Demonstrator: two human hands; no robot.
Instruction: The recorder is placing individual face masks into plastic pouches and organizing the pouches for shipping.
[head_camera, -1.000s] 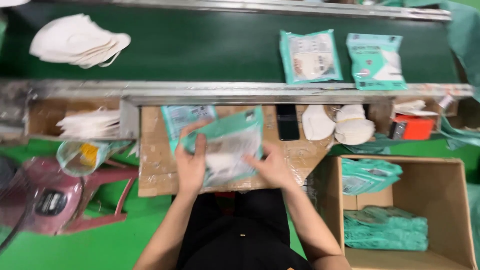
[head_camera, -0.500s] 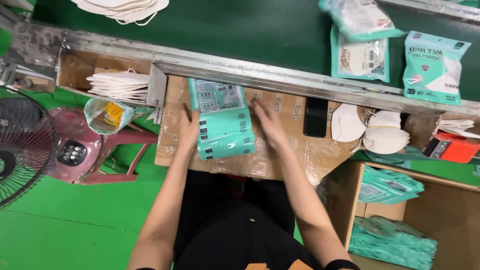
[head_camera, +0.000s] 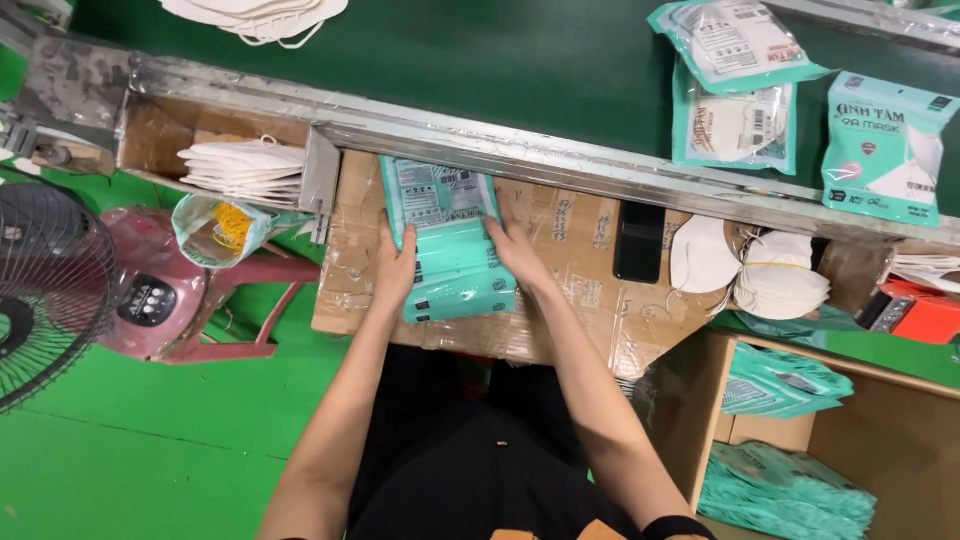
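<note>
Hands squaring teal packet stack

Fan (head_camera: 45, 290) far left, white mask pile (head_camera: 245, 170) in tray. Left hand (head_camera: 396, 268) and right hand (head_camera: 512, 245) flat, fingers together, pressed on stack (head_camera: 450, 240) sides, mid cardboard top (head_camera: 580, 290), far end at conveyor rail (head_camera: 560, 160). Bare cardboard right, then phone (head_camera: 640, 242)

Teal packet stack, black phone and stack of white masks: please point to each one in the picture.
teal packet stack (head_camera: 450, 255), head view, middle of the top packet.
black phone (head_camera: 639, 242), head view, centre of its dark face.
stack of white masks (head_camera: 245, 168), head view, top mask.
</note>
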